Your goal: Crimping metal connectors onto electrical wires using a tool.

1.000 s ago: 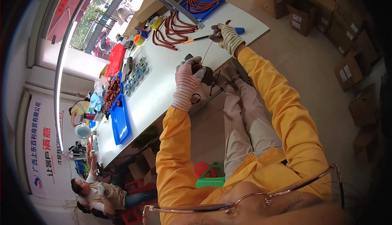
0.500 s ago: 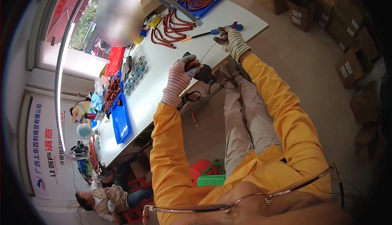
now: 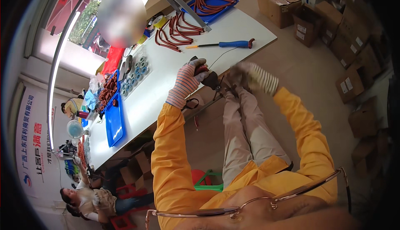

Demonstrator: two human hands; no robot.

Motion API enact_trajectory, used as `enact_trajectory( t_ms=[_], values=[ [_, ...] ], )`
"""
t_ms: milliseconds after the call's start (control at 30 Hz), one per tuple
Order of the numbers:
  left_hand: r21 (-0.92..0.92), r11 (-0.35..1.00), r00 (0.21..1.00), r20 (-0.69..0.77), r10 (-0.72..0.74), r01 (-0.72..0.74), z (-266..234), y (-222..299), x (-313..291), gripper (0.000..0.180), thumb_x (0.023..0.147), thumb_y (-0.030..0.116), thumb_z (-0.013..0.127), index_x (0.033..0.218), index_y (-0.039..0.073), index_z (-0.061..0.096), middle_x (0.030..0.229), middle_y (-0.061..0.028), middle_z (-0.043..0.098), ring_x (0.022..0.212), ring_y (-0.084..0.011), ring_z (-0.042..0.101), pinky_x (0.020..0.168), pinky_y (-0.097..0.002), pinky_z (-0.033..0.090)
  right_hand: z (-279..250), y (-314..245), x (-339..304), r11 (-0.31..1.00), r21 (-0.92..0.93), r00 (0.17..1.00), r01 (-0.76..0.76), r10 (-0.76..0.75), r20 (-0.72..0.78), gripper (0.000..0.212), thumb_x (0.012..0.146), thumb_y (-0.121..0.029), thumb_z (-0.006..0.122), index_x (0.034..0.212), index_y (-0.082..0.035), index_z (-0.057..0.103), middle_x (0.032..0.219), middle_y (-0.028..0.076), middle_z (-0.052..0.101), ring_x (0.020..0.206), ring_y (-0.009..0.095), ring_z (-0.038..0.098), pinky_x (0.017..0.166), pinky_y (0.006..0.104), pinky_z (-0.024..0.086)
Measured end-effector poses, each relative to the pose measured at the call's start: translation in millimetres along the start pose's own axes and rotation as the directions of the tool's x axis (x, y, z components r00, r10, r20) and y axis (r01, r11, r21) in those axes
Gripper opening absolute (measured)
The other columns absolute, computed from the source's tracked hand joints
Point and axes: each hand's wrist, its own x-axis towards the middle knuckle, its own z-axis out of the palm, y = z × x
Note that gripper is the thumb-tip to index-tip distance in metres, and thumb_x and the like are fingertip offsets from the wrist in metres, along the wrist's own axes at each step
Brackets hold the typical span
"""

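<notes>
My left hand [image 3: 186,80], in a striped glove with grey fingers, is closed around a dark tool with a red part [image 3: 211,80] at the table's near edge. What exactly the tool is, I cannot make out. A thin wire [image 3: 219,56] rises from near it toward a blue-handled tool [image 3: 235,44] with a black shaft and orange tip. That tool lies on the white table, untouched by either hand. Off the table edge, right of the dark tool, my right hand [image 3: 254,76] is smeared by motion; its fingers and anything in them are unclear.
On the white table [image 3: 171,75] lie red-brown tubes [image 3: 179,32], a blue tray of more tubes [image 3: 227,11], clear packs of blue-green rings [image 3: 136,73] and blue bins [image 3: 115,123]. Cardboard boxes [image 3: 278,5] stand at right. A person [image 3: 93,201] sits at lower left.
My right hand has left the blue-handled tool and moved down, nearer to me, past the table edge. The left hand keeps its grip. The whole view has shifted slightly.
</notes>
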Motion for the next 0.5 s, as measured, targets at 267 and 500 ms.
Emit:
enact_trajectory(
  t_ms=[267,500],
  values=[
    [0.017,0.999,0.998,-0.019,0.052,-0.052,4,-1,2,0.043,0.076,0.013,0.069,0.115,0.003,0.055,0.101,-0.0123,0.063,0.095,-0.022,0.06,0.085,-0.0309,0.048,18,100,16,0.997,0.078,0.957,0.018,-0.04,0.288,0.054,0.082,-0.046,0.062,0.116,-0.005,0.048,0.092,0.01,0.059,0.082,0.02,0.059,0.076,0.0334,0.051],
    [-0.065,0.992,0.994,-0.041,0.102,-0.105,9,-3,3,0.044,0.074,0.017,0.071,0.113,0.003,0.056,0.1,-0.0144,0.062,0.093,-0.0265,0.059,0.083,-0.0344,0.048,13,94,35,0.981,0.164,0.837,-0.101,-0.005,0.547,0.048,0.08,-0.056,0.06,0.088,-0.01,0.061,0.067,0.005,0.058,0.07,0.02,0.059,0.073,0.0342,0.05]
  ],
)
